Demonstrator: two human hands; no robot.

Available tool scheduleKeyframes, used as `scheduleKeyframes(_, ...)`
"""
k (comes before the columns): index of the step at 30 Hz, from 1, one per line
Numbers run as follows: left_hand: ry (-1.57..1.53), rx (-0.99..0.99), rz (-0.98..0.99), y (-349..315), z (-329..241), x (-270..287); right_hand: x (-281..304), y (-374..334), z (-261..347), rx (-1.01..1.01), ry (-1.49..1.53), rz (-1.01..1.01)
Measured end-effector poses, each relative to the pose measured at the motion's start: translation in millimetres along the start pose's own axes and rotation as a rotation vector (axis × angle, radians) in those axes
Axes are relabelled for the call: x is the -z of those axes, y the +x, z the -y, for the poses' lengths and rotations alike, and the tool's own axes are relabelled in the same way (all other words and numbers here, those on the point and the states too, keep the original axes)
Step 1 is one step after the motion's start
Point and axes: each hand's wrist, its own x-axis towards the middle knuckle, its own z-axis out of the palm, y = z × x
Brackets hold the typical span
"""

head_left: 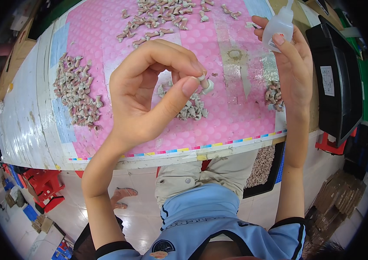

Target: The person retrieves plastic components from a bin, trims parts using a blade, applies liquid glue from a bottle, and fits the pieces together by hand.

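Over the middle of the pink table sheet (119, 141), my left hand (136, 104) is closed, thumb and forefinger pinching a small bent piece (205, 84). That piece is brownish-pink with pale grey ends. Raised at the right, my right hand (295, 80) wraps round a translucent squeeze bottle (280, 30) with a narrow nozzle pointing up. The bottle is apart from the piece. Below my left fingertips lies a heap of small pale grey parts (194, 109), partly hidden by that hand.
Similar bent pieces form piles at the left (76, 89), at the far side (162, 15) and beside my right wrist (274, 95). A black bin (335, 82) stands along the right edge. Beneath the table edge, a black tray (262, 169) holds many small pieces. Red stools (43, 184) stand at lower left.
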Motion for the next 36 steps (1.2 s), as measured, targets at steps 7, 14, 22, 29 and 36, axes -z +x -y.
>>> scheduleKeyframes(7, 0.098, 0.116, -0.084, 3.6, 9.6, 2.3, -1.4, 1.3, -4.0, 0.03, 0.023, -0.031)
scheduleKeyframes(14, 0.343, 0.128, -0.098, 9.7, 25.8, 12.2, 2.2, 3.7, -13.8, 0.018, 0.011, -0.133)
scheduleKeyframes(22, 0.85, -0.069, -0.085, 33.9, 42.7, 4.0, 3.8, 5.8, -19.3, 0.072, 0.031, -0.117)
scheduleKeyframes(29, 0.974, -0.156, -0.018, 51.9, 55.3, 9.1, 5.0, 8.7, -23.7, 0.139, -0.039, -0.097)
scheduleKeyframes(36, 1.004, 0.089, 0.137, 16.9, 14.8, -16.4, -0.8, 9.9, -51.1, 0.185, -0.272, 0.013)
